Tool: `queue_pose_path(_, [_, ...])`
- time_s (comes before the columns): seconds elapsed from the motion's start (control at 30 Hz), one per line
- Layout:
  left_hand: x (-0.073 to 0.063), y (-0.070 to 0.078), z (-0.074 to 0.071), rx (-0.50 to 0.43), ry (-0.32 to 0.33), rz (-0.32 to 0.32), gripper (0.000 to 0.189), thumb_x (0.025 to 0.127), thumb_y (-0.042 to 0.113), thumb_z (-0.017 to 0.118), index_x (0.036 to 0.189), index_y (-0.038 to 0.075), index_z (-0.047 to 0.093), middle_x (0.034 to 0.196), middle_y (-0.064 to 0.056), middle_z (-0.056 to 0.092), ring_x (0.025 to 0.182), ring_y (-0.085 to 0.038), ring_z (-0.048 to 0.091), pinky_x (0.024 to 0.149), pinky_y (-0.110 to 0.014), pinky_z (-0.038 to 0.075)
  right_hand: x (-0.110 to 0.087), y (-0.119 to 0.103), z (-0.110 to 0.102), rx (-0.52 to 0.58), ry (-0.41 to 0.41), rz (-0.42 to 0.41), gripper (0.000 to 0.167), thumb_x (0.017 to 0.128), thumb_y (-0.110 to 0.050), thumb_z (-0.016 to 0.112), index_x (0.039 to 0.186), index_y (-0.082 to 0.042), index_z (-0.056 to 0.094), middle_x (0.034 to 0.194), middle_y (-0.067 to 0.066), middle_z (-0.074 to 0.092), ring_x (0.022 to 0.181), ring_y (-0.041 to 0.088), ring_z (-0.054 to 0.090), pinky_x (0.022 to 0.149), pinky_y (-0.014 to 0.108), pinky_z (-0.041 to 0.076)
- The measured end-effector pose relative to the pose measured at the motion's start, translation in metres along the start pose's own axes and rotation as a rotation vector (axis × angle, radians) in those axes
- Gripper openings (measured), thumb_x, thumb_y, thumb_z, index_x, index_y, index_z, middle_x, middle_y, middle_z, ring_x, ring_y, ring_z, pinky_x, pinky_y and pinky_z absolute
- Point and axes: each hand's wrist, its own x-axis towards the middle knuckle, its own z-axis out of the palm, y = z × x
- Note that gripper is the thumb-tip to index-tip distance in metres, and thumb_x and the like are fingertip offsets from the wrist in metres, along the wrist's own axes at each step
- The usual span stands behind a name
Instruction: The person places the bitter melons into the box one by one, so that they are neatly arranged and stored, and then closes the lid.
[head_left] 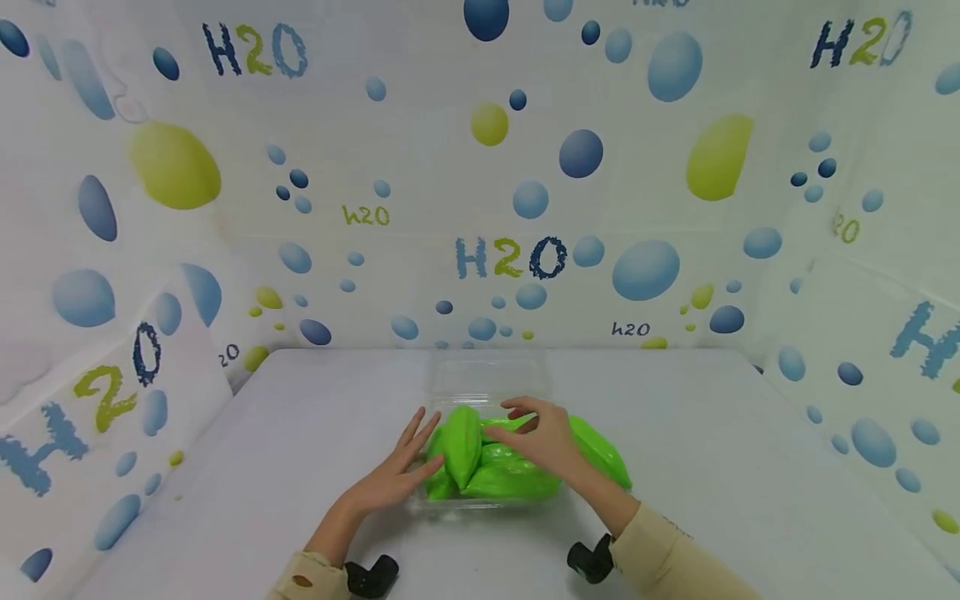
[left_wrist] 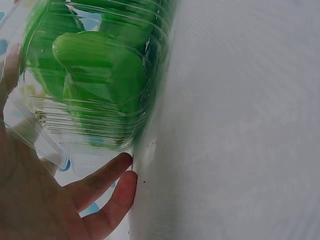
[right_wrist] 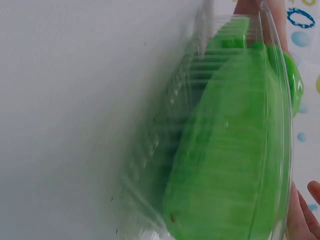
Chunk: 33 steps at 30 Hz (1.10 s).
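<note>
A clear plastic box (head_left: 491, 504) holds several glossy bright green pieces, long and pointed like ridged fruit; one piece (head_left: 462, 450) lies on top at the left. My left hand (head_left: 393, 479) is at the box's left end, fingers spread and fairly straight. In the left wrist view, its lower fingertips (left_wrist: 125, 162) are by the box's end wall. My right hand (head_left: 547, 437) hangs over the box's right part, thumb and fingers bent with a gap between them; nothing shows in that gap. Its far fingers are partly hidden.
The box's clear lid (head_left: 487, 375) lies folded back behind it. Another green piece (head_left: 602, 454) rests on the white table (head_left: 705, 467) to the right of the box, partly behind my right hand. A patterned sheet (head_left: 420, 167) closes off the back and sides.
</note>
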Motion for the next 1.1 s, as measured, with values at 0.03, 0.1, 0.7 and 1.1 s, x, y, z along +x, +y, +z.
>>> queue_pose_path(0.03, [0.0,0.0,0.0,0.002,-0.001,0.002,0.067,0.096,0.033,0.046,0.148,0.017,0.008,0.152,-0.009,-0.014,0.136,-0.038,0.001,0.098,-0.066,0.016,0.0,0.001,-0.002,-0.001,0.012,-0.001,0.037,0.075,-0.028,0.075,0.106,-0.009,0.067,0.095,0.011,0.065,0.068,0.017,0.063,0.058,0.026,0.051])
queue_pose_path(0.1, [0.0,-0.001,0.0,0.008,0.0,0.004,0.066,0.096,0.033,0.046,0.148,0.016,0.008,0.152,-0.009,-0.013,0.136,-0.037,-0.004,0.098,-0.067,0.014,0.0,0.003,-0.006,-0.014,0.028,0.004,0.037,0.075,-0.027,0.076,0.107,-0.011,0.067,0.093,0.006,0.065,0.068,0.015,0.062,0.058,0.026,0.05])
queue_pose_path(0.7, [-0.003,0.0,-0.001,0.006,-0.001,0.006,0.067,0.096,0.034,0.046,0.148,0.017,0.008,0.152,-0.011,-0.012,0.136,-0.038,-0.004,0.097,-0.067,0.015,-0.004,0.02,-0.051,-0.115,0.08,0.046,0.047,0.073,-0.036,0.076,0.113,-0.016,0.064,0.096,0.003,0.064,0.076,0.014,0.063,0.066,0.029,0.051])
queue_pose_path(1.1, [-0.002,0.0,0.0,0.003,0.008,0.009,0.067,0.096,0.034,0.045,0.148,0.016,0.007,0.152,-0.01,-0.013,0.136,-0.039,0.002,0.098,-0.066,0.018,-0.011,0.044,-0.08,-0.261,0.141,0.035,0.047,0.075,-0.033,0.076,0.113,-0.009,0.063,0.097,0.009,0.065,0.081,0.025,0.063,0.067,0.033,0.051])
